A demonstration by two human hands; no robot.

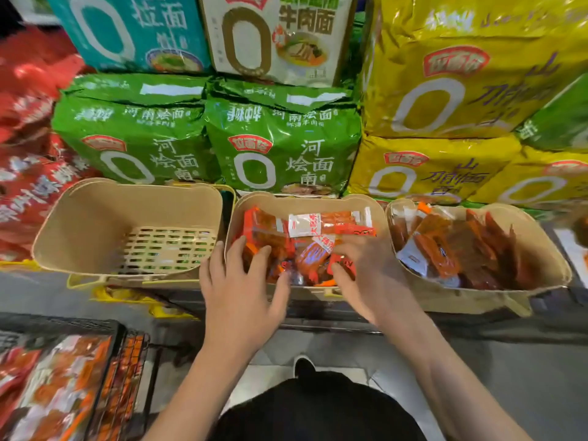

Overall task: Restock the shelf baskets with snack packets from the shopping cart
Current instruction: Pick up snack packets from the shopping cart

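Three beige baskets stand in a row on the shelf. The left basket (95, 224) holds nothing; its slotted bottom shows. The middle basket (254, 202) holds several orange-red snack packets (318, 227). My left hand (241, 281) reaches over its front rim, fingers spread flat on the packets. My right hand (366, 268) lies on the packets at the basket's front right with fingers bent over them; whether it grips one I cannot tell. The right basket (547, 268) is filled with darker orange packets (461, 246). The shopping cart (127, 361) at lower left holds more packets (57, 393).
Large green (280, 138), yellow (445, 90) and teal (133, 30) noodle multipacks are stacked behind the baskets. Red packs (28, 138) pile up at the left. A grey floor and my shoe (302, 366) show below the shelf edge.
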